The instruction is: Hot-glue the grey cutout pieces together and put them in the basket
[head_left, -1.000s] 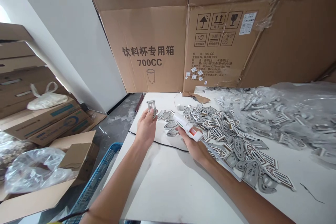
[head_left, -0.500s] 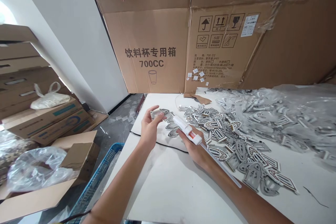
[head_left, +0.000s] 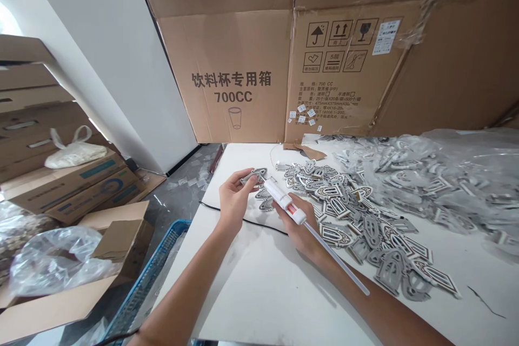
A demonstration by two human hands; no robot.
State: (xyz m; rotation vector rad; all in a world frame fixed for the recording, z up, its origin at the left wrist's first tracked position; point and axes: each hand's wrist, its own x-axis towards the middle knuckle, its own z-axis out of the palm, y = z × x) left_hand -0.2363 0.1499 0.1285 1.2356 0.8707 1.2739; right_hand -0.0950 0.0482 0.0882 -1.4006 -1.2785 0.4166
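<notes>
My left hand [head_left: 233, 199] pinches a small grey cut-out piece [head_left: 253, 175] and holds it up over the left part of the white table [head_left: 267, 286]. My right hand [head_left: 298, 223] grips a white glue gun [head_left: 284, 201] with a clear glue stick [head_left: 336, 257] running out of its back. The gun's tip touches the piece or nearly does. Just right of both hands lies a spread of several more grey and white cut-out pieces [head_left: 365, 221].
Large cardboard boxes [head_left: 284, 54] stand along the table's far edge. A clear plastic bag with more pieces [head_left: 446, 178] lies at the right. A black cable [head_left: 259, 224] crosses the table. Left of the table are a blue crate [head_left: 138, 292], cardboard boxes [head_left: 81, 184] and plastic bags [head_left: 57, 265].
My left hand picked a piece from the table, turned it flat and brought it toward the glue gun. My right hand lifted the gun's tip up to that piece.
</notes>
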